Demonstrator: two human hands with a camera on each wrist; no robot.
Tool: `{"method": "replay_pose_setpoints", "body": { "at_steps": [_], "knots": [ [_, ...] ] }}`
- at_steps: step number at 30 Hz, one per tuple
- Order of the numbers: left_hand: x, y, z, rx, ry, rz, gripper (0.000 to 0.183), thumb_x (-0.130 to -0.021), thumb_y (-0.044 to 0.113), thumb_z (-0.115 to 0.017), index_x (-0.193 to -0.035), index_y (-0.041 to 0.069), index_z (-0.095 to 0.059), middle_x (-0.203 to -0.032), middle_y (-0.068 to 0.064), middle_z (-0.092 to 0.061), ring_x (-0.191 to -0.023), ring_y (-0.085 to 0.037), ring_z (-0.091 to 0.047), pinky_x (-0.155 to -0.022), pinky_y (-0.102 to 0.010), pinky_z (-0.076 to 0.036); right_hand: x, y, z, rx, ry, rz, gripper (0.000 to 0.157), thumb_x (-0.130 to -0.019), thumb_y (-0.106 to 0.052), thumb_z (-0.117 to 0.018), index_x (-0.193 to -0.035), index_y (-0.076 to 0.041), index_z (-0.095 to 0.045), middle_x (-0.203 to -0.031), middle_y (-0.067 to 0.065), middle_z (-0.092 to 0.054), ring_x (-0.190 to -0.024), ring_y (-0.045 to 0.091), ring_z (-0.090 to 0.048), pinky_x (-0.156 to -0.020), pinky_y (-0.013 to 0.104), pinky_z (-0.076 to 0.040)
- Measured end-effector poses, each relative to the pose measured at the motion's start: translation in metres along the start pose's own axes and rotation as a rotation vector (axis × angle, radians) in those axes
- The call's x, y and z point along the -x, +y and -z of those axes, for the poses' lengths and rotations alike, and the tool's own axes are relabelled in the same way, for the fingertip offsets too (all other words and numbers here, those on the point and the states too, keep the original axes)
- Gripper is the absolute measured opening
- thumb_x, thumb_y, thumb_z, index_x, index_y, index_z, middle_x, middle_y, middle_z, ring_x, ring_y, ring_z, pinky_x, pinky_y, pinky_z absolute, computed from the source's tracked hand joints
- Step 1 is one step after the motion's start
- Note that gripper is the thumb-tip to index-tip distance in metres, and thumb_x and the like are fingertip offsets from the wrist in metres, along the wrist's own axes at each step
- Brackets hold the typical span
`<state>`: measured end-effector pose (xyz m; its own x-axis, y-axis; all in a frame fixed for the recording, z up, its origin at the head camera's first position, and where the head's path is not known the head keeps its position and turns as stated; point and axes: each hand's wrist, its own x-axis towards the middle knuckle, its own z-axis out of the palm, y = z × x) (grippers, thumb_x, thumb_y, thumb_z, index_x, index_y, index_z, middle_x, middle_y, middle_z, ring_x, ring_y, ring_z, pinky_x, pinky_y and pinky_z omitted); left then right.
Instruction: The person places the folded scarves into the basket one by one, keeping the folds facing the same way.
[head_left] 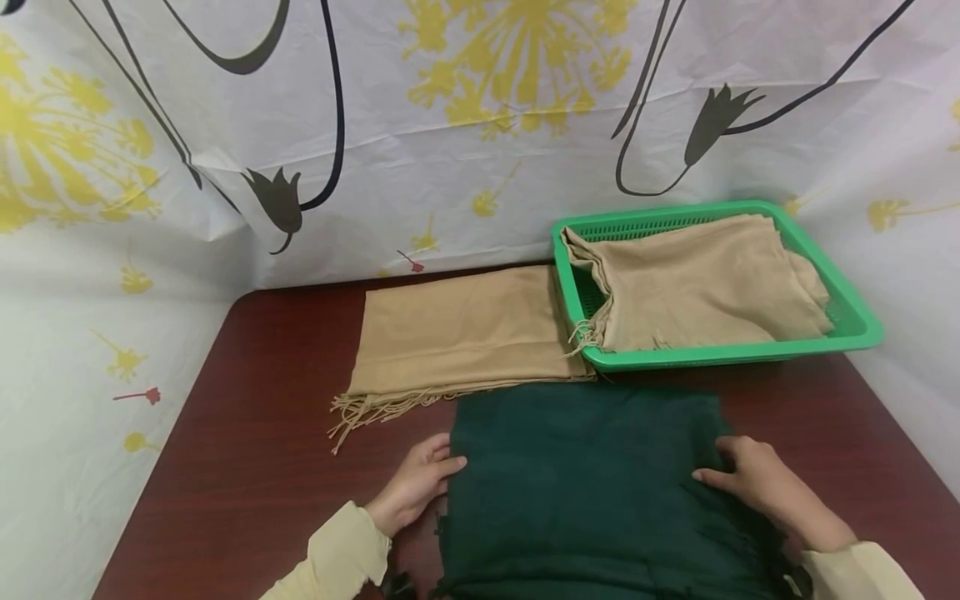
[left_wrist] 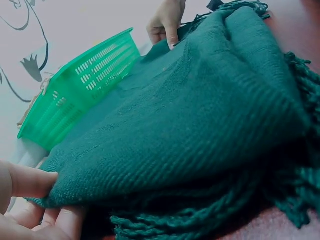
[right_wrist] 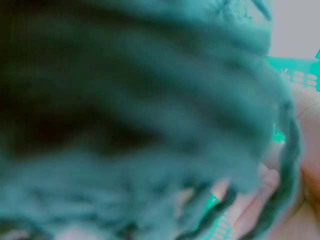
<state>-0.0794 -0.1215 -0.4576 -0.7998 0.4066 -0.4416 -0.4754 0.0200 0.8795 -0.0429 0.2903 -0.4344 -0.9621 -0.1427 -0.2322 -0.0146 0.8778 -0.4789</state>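
Observation:
A dark green fringed scarf (head_left: 570,492), folded into a broad rectangle, lies at the near side of the table. My left hand (head_left: 422,479) pinches its left edge; the left wrist view shows the thumb (left_wrist: 35,182) above the cloth and the fingers below. At the opposite edge my right hand (head_left: 757,479) grips the scarf, its thumb on top and its other fingers partly hidden. Blurred green cloth (right_wrist: 150,100) and fringe fill most of the right wrist view.
Behind the green scarf, a folded tan scarf (head_left: 457,333) with fringe lies on the dark red-brown table (head_left: 247,433). A green plastic basket (head_left: 862,329) at the back right holds another tan scarf (head_left: 690,283). A patterned white sheet (head_left: 465,167) hangs behind the table.

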Motion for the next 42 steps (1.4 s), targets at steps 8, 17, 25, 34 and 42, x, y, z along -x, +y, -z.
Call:
{"method": "replay_pose_setpoints", "body": {
  "at_steps": [8,17,25,34,42],
  "knots": [
    [0.002,0.001,0.007,0.023,0.010,0.055,0.071,-0.089,0.018,-0.054,-0.138,-0.008,-0.009,-0.140,-0.032,-0.007,-0.127,-0.041,-0.014,-0.097,-0.056,-0.021,-0.003,-0.003,-0.003,-0.031,-0.039,-0.009,0.034,-0.076,-0.024,-0.068,-0.065,-0.009,-0.040,-0.055,-0.002,-0.027,-0.049,0.009,-0.024,-0.046,0.024,-0.021],
    [0.002,0.005,0.008,0.064,-0.027,0.090,0.076,-0.089,0.021,-0.053,-0.136,-0.012,-0.003,-0.140,-0.032,-0.003,-0.128,-0.042,-0.009,-0.098,-0.056,-0.019,-0.006,-0.002,-0.001,-0.023,-0.113,-0.060,0.039,-0.077,-0.033,-0.066,-0.082,0.003,-0.053,-0.065,0.011,-0.051,-0.055,0.020,-0.048,-0.048,0.031,-0.037],
    [-0.001,0.002,0.008,0.124,-0.071,0.064,0.072,-0.089,0.019,-0.053,-0.136,-0.012,-0.008,-0.137,-0.029,-0.021,-0.119,-0.032,-0.037,-0.090,-0.041,-0.039,-0.009,-0.002,-0.001,0.077,-0.134,-0.082,0.079,-0.078,-0.043,-0.063,-0.109,0.026,-0.042,-0.106,0.042,-0.044,-0.094,0.050,-0.047,-0.070,0.051,-0.043],
    [-0.002,0.002,0.009,0.102,-0.069,0.058,0.071,-0.089,0.022,-0.054,-0.136,-0.012,-0.011,-0.135,-0.026,-0.028,-0.113,-0.026,-0.045,-0.086,-0.038,-0.043,-0.004,-0.005,-0.007,0.086,-0.047,-0.013,0.067,-0.078,-0.029,-0.066,-0.108,0.025,-0.042,-0.108,0.043,-0.042,-0.098,0.052,-0.043,-0.073,0.054,-0.041],
    [-0.003,0.001,0.007,0.064,-0.027,0.070,0.074,-0.087,0.024,-0.056,-0.135,-0.013,-0.012,-0.133,-0.025,-0.033,-0.109,-0.024,-0.048,-0.087,-0.038,-0.042,0.002,-0.006,-0.012,-0.039,-0.012,0.025,0.061,-0.080,-0.024,-0.064,-0.114,0.020,-0.040,-0.107,0.039,-0.045,-0.096,0.048,-0.047,-0.071,0.051,-0.043]
  ]
}}
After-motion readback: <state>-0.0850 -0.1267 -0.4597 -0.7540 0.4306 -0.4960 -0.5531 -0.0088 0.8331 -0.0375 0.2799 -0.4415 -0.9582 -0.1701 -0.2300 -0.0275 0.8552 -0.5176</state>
